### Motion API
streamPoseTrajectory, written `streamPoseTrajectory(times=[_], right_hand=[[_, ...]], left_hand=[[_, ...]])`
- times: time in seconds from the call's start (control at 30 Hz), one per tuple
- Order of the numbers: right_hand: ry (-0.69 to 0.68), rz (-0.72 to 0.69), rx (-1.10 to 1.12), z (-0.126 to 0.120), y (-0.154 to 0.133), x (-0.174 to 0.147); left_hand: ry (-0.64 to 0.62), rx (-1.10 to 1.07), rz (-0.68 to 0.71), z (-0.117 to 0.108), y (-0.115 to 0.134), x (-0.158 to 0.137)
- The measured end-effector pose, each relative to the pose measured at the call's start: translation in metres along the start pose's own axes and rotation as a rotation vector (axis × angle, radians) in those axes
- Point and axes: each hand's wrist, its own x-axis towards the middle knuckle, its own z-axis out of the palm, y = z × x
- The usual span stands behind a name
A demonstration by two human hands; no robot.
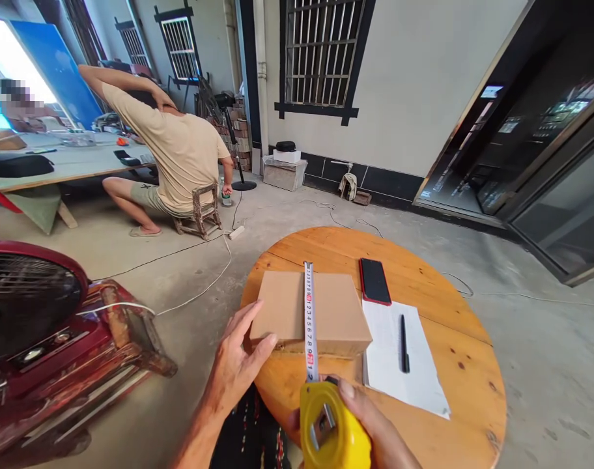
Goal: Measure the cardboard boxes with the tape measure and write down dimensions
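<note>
A closed brown cardboard box (282, 306) lies on the round wooden table (453, 326). My left hand (238, 348) rests against the box's left side and near corner, thumb and fingers spread apart. In my right hand (370, 417) is a yellow tape measure (333, 423), held at the table's near edge with the thumb on top. Its white blade (310, 326) runs out across the top of the box, with the end hook at the far edge. Part of my right hand's fingers is hidden behind the case.
Right of the box are white paper sheets (387, 365), a black pen (404, 345) and a phone (375, 281). A red fan (28, 306) stands at left on a wooden stool. Beyond, a person (184, 150) sits on a small chair (204, 212). Cables cross the floor.
</note>
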Motion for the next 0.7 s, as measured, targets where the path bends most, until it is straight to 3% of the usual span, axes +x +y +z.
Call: streamPoseTrajectory(times=[0.13, 0.27, 0.57, 0.7], right_hand=[[-0.031, -0.117, -0.224, -0.009, -0.004, 0.007], [-0.126, -0.117, -0.409, -0.015, -0.003, 0.013], [-0.218, -0.163, -0.426, -0.047, 0.015, 0.028], [-0.177, -0.178, -0.532, -0.057, 0.010, 0.025]], left_hand=[[-0.003, -0.007, 0.007, 0.002, -0.001, -0.001], [0.011, 0.011, 0.009, 0.003, -0.001, -0.001], [0.013, 0.010, 0.008, 0.004, -0.001, 0.000], [0.017, 0.008, 0.013, 0.004, -0.002, 0.000]])
